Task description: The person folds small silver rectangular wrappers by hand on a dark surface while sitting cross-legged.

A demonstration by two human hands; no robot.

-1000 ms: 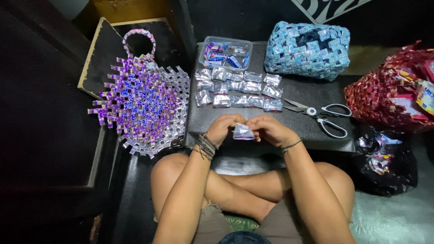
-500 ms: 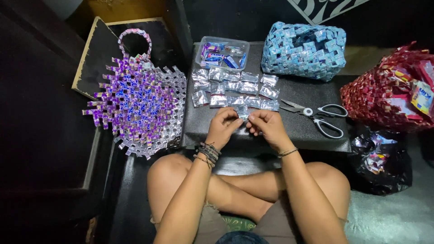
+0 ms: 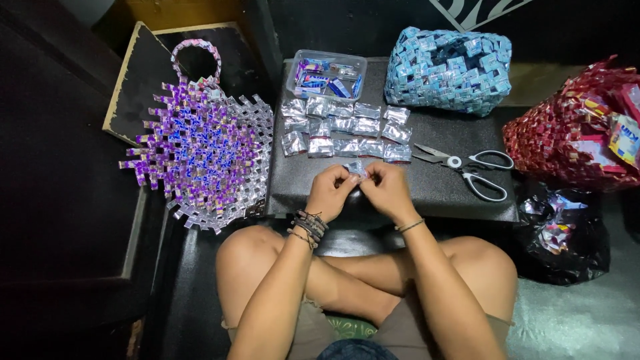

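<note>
My left hand (image 3: 329, 193) and my right hand (image 3: 388, 190) meet over the front of a black board (image 3: 440, 193) and pinch a small silver foil piece (image 3: 354, 168) between their fingertips. Just beyond the hands lie rows of folded silver foil pieces (image 3: 347, 127). A clear plastic tub (image 3: 327, 73) with blue and purple wrappers stands behind those rows. White-handled scissors (image 3: 470, 165) lie to the right of my right hand.
A half-woven purple wrapper bag with a loop handle (image 3: 200, 143) lies to the left. A woven blue bag (image 3: 453, 67) sits at the back right, a red woven piece (image 3: 580, 140) at the far right, and a black plastic bag of scraps (image 3: 563, 230) below it.
My hands moved forward from near my lap to the front row of foil pieces. The foil piece in them looks smaller and more folded now.
</note>
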